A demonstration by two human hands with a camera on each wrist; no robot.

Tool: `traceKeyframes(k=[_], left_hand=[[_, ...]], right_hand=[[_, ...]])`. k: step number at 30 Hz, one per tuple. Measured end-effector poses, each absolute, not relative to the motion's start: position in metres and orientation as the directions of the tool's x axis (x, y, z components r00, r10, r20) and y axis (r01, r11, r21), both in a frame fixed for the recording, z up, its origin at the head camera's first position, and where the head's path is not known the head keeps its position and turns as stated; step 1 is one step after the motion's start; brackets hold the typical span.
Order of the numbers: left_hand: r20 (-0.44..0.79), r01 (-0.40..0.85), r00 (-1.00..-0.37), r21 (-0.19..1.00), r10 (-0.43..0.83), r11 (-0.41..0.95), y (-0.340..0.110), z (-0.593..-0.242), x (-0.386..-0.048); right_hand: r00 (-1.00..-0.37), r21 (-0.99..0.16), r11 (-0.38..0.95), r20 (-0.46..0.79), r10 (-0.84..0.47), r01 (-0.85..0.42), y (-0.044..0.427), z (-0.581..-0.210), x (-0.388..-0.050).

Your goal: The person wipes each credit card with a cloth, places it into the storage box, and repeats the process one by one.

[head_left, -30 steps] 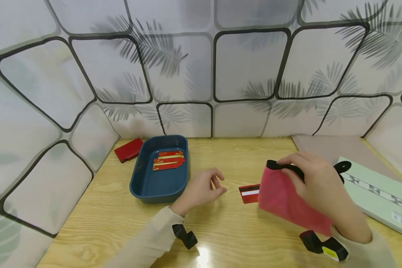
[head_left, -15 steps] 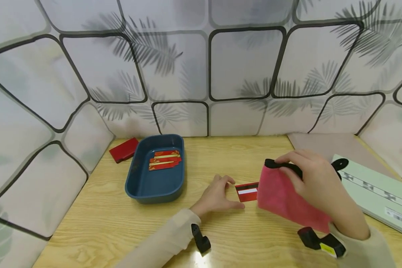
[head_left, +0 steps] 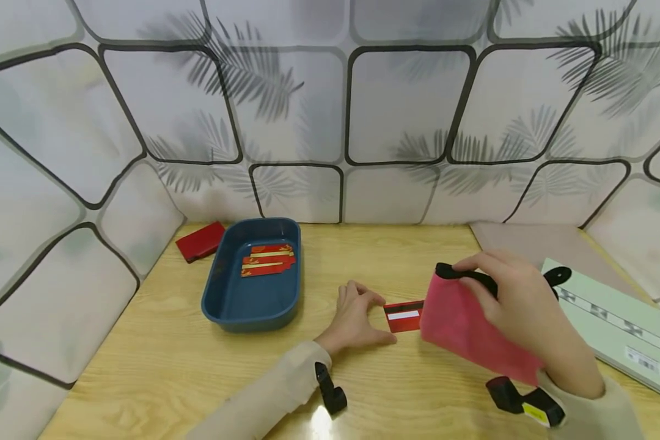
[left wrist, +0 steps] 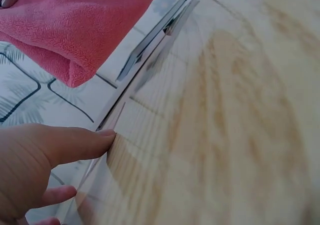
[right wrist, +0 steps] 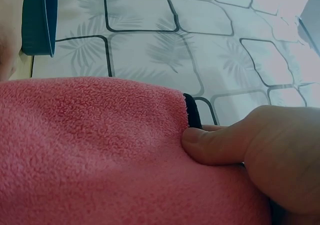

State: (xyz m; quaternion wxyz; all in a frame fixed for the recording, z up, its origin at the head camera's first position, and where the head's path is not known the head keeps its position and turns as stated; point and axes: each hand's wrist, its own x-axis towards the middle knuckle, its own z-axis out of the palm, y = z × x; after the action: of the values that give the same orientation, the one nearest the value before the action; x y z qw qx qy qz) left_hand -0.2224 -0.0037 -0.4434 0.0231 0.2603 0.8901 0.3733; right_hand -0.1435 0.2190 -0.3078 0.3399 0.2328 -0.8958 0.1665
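My right hand (head_left: 519,305) pinches the black edge of a folded pink plush cloth (head_left: 467,327), thumb on the near face. The cloth hangs from this grip, and a black tab (head_left: 558,276) sticks out beyond the hand. A red card (head_left: 404,316) with a black stripe and a white strip shows at the cloth's left edge; its right end is hidden. Around the card's left end, my left hand (head_left: 354,318) spreads thumb and fingers above and below it. In the left wrist view the thumb (left wrist: 75,144) reaches toward the wooden tabletop; contact with the card cannot be told.
Left of the left hand stands a blue tray (head_left: 253,305) with several red-and-gold cards (head_left: 267,260) inside. Beside it lies a dark red flat case (head_left: 200,241). A pale green flat box (head_left: 621,330) is at the right, near a greyish mat (head_left: 550,241). Patterned fabric walls enclose the table.
My left hand has moved right from beside the tray to the card's left end, its thumb and fingers spreading wider. The right hand keeps holding the cloth in nearly the same place.
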Motion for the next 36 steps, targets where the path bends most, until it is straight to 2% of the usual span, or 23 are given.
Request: traceKeyframes(k=[13,20,23,30,32,36], left_hand=[[0.204,0.457,-0.868,0.685,0.453,0.568,0.008,-0.452,-0.219],[0.186,0.424,-0.885,0.704,0.428,0.57,0.009,-0.45,-0.218],[0.201,0.436,-0.869,0.741,0.451,0.51,0.005,-0.45,-0.222],[0.266,0.462,-0.795,0.849,0.546,0.258,0.0,-0.451,-0.227],[0.295,0.463,-0.801,0.857,0.521,0.227,0.001,-0.452,-0.228],[0.308,0.409,-0.853,0.896,0.421,0.174,0.002,-0.451,-0.229]], right_hand=[[-0.657,-0.137,0.825,0.681,-0.324,-0.549,0.219,-0.309,-0.141],[-0.659,-0.142,0.823,0.68,-0.322,-0.549,0.216,-0.31,-0.141],[-0.658,-0.145,0.821,0.681,-0.322,-0.552,0.214,-0.309,-0.142],[-0.668,-0.149,0.823,0.669,-0.324,-0.549,0.212,-0.31,-0.143],[-0.67,-0.148,0.821,0.665,-0.33,-0.551,0.211,-0.311,-0.143],[-0.68,-0.145,0.816,0.643,-0.352,-0.56,0.208,-0.313,-0.144]])
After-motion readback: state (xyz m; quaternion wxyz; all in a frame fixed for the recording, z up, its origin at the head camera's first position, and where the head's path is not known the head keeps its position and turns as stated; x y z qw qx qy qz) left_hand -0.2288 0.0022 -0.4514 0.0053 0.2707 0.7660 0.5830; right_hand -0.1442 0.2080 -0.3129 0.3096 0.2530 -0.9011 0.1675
